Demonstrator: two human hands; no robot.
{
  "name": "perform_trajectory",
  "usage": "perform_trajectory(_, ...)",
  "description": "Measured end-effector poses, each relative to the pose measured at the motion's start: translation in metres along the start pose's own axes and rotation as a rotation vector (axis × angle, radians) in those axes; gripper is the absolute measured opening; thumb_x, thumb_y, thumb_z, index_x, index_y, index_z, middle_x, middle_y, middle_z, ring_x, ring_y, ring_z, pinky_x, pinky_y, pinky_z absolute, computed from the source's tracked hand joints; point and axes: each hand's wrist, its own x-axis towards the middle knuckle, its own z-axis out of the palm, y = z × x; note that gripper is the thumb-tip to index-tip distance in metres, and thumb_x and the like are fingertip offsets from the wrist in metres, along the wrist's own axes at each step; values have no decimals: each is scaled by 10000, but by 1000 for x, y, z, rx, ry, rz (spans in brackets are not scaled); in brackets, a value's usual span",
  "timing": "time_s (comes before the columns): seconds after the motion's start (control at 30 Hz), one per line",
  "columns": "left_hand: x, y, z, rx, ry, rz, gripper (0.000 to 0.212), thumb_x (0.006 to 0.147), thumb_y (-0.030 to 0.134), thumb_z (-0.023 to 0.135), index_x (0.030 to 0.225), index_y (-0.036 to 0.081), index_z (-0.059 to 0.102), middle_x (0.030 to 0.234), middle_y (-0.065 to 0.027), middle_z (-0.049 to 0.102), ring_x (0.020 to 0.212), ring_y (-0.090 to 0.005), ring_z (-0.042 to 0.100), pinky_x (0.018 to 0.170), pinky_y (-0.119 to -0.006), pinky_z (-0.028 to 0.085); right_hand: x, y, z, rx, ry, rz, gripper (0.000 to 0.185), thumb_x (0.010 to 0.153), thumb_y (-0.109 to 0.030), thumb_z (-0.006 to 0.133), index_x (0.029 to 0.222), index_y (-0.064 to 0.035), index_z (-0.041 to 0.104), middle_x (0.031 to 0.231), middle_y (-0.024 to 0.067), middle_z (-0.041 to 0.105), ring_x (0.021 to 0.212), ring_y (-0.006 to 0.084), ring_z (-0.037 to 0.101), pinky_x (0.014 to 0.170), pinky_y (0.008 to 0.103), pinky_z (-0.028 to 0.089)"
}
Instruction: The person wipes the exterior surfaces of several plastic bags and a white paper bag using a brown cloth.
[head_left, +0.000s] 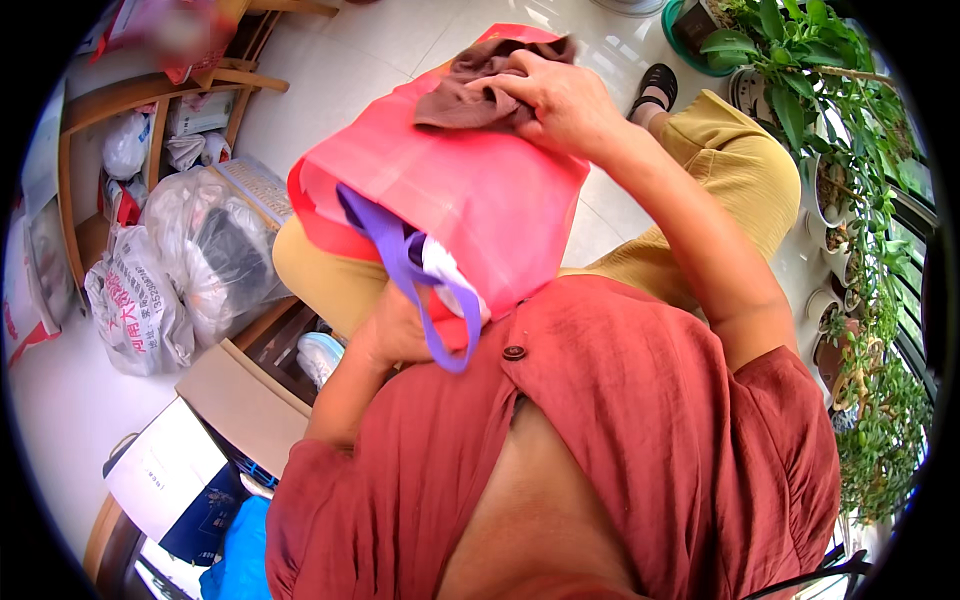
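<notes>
A red-pink fabric bag (450, 187) lies tilted across my lap, its opening towards my belly. My right hand (570, 105) grips a crumpled dark brown cloth (480, 90) against the far part of the bag. The cloth's folds hide some of my fingertips. Beside the bag's opening is my left hand (409, 322), partly covered by the bag and a purple strap handle (450, 330); its fingers are hidden, so I cannot tell its grip. Something white (446, 266) shows within the opening, next to the strap.
On my left are a clear plastic bag (217, 255) with contents, a white printed plastic bag (139, 307), a wooden rack (157, 139) and an open cardboard box (247, 390). A white and navy box (176, 480) stands nearer. Potted plants (832, 187) line the window on my right.
</notes>
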Motion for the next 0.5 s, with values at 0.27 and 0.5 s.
perform_trajectory(0.27, -19, 4, 0, 147, 78, 30, 184, 614, -18, 603, 782, 45, 642, 777, -57, 663, 753, -245, 619, 743, -358, 465, 7, 93, 34, -321, -328, 615, 262, 774, -250, 531, 1010, -213, 638, 1031, 74, 645, 970, 269, 605, 782, 390, 493)
perform_trajectory(0.5, -17, 19, -4, -111, -53, -144, 324, 590, 102, 685, 912, 66, 671, 844, -73, 662, 798, -234, 629, 720, -332, 483, 42, 106, -25, -280, -396, 704, 467, 754, -552, 542, 1015, -192, 684, 1006, 95, 661, 961, 267, 615, 794, 348, 477)
